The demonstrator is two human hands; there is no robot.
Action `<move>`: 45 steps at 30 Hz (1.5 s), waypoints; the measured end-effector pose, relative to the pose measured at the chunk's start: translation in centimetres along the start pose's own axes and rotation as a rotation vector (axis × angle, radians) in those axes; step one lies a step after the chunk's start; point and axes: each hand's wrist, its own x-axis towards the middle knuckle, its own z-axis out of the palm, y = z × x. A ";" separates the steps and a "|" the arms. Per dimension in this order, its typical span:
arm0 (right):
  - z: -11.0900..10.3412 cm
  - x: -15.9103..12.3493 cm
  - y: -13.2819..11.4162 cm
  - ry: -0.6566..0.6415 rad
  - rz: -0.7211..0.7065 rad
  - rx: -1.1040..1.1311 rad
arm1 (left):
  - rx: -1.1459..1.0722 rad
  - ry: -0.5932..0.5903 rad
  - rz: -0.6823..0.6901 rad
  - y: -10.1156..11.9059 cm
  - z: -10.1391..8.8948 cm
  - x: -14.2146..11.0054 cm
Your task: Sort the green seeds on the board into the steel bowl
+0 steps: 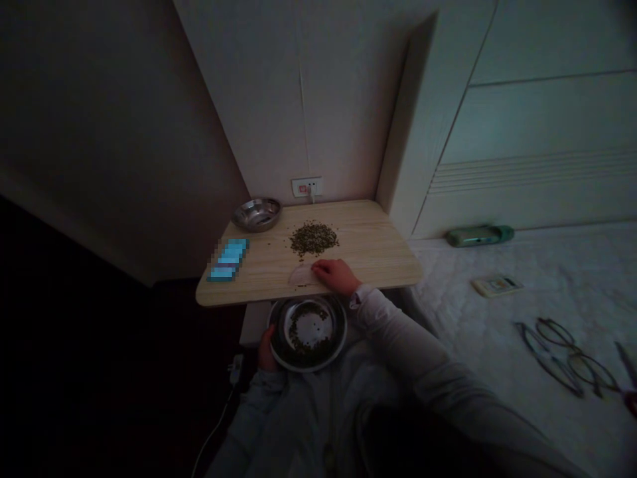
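My right hand [339, 276] is closed on a thin, pale, semicircular scraper-like piece [300, 276], held against the wooden tabletop [381, 249] near its front edge. Just beyond it lies a loose heap of small greenish-brown seeds or grains [313, 238], with a few strays around it. Below the table edge, my left hand [267, 352] grips the left side of a shiny metal bowl [341, 340]. More of the same grains lie in a ring inside that bowl. The left fingers are partly hidden under the bowl.
A second metal bowl [257, 215] stands at the back left of the table, near a lit phone [228, 260]. Behind is a wall socket [307, 186]. On the bed at right are a green bottle-like object [478, 235], a remote-like device [496, 285] and glasses [555, 332]. A white cable [213, 421] hangs left.
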 end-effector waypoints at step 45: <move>1.6 3.4 1.9 0.459 0.222 0.383 | -0.088 -0.108 -0.020 -1.2 -0.3 0.7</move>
